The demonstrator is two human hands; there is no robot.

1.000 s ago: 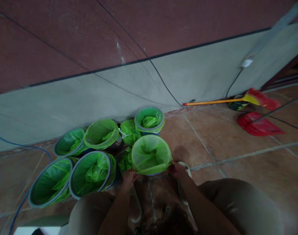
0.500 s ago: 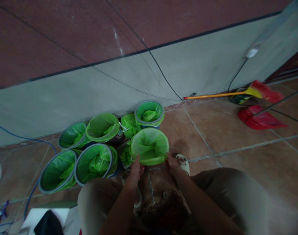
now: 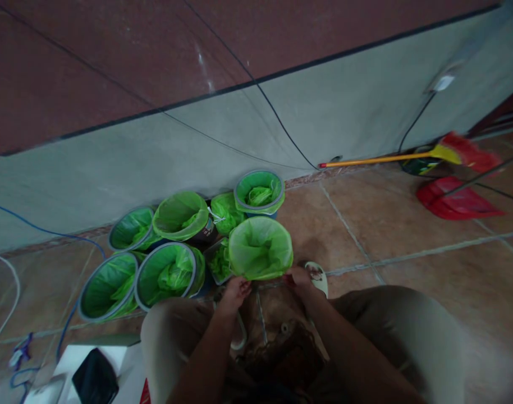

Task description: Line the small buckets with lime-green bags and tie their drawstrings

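A light-green bin liner [image 3: 260, 252] covers the rim of a bin between my feet, its middle sunk inside. The bin itself is hidden under the plastic. At the near left of the rim, my left hand [image 3: 235, 293] pinches the liner's edge. My right hand [image 3: 299, 280] is closed on that edge at the near right, its fingers partly hidden. Just left of this bin, a small clear tray [image 3: 216, 275] holds crumpled green bags. Behind stands a blue lined bin [image 3: 259, 193] with a grey rim and a bunched bag inside.
Several more lined bins, among them a grey-rimmed one [image 3: 168, 275], crowd the left. By the wall lie a yellow-handled broom [image 3: 378, 160] and a red dustpan [image 3: 454, 199]. A blue cable [image 3: 46, 229] crosses the floor; a white box [image 3: 126, 365] with a black item is near my left knee.
The liner's near edge, a raised fold before, now lies lower around the rim. My left hand has shifted slightly right and down along it. The whole view has moved a little.
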